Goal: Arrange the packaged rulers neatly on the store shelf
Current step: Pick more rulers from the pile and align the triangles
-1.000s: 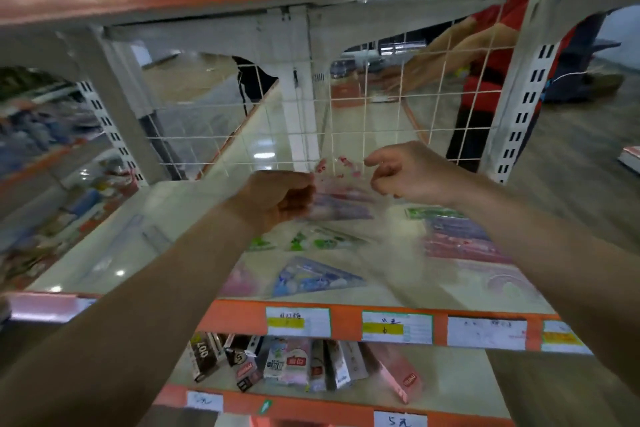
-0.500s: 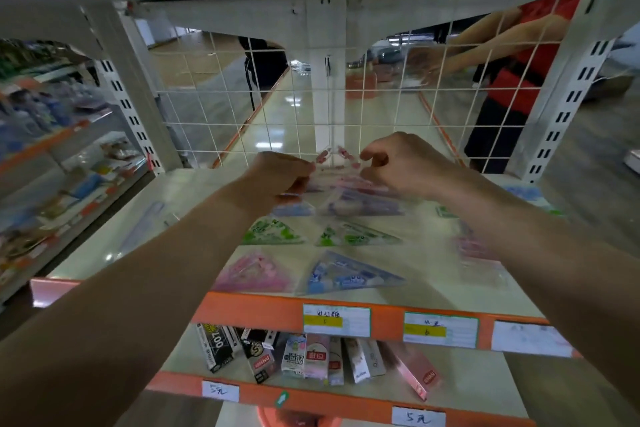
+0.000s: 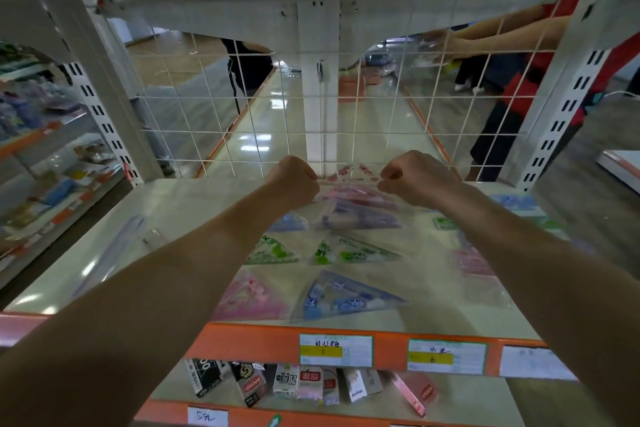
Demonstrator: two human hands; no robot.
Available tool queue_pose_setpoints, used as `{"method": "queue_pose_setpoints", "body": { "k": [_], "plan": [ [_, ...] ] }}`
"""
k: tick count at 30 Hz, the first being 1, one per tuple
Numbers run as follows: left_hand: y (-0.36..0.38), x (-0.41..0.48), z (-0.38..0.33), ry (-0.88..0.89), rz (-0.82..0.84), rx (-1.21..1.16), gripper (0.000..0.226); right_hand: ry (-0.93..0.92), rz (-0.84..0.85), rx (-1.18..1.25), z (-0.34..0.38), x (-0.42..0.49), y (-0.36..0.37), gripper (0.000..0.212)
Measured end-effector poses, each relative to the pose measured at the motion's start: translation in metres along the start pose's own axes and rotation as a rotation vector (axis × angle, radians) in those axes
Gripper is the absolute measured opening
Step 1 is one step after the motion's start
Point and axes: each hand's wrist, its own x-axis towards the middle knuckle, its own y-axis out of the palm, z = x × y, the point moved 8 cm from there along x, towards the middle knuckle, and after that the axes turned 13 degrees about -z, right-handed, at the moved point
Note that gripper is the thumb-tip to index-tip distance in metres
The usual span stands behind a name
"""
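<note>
Packaged rulers (image 3: 349,298) lie in rows on the shelf (image 3: 180,211) — wire grid (image 3: 381,98) behind (boxes (image 3: 298,381) on the tier below).

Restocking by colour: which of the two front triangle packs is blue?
The right one: the blue pack lies beside the pink pack, which is to its left, both at the orange shelf edge.

I hold a clear pack (image 3: 349,174) printed pink and red. The green triangles (image 3: 353,251) bear green-and-white print; the blue triangle (image 3: 346,300) and pink triangle (image 3: 249,295) are translucent. The shelf (image 3: 173,218) is pale cream, its edge (image 3: 249,343) orange; labels (image 3: 335,350) white with yellow bands; grid (image 3: 381,114) white.
</note>
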Motion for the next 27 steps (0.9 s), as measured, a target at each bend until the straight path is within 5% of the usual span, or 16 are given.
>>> {"method": "queue_pose_setpoints", "body": {
  "k": [27],
  "plan": [
    [0.02, 0.022, 0.004, 0.163, 0.052, 0.14, 0.023, 0.116, 0.106, 0.036, -0.033, 0.029, 0.055, 0.022]
  ]
}}
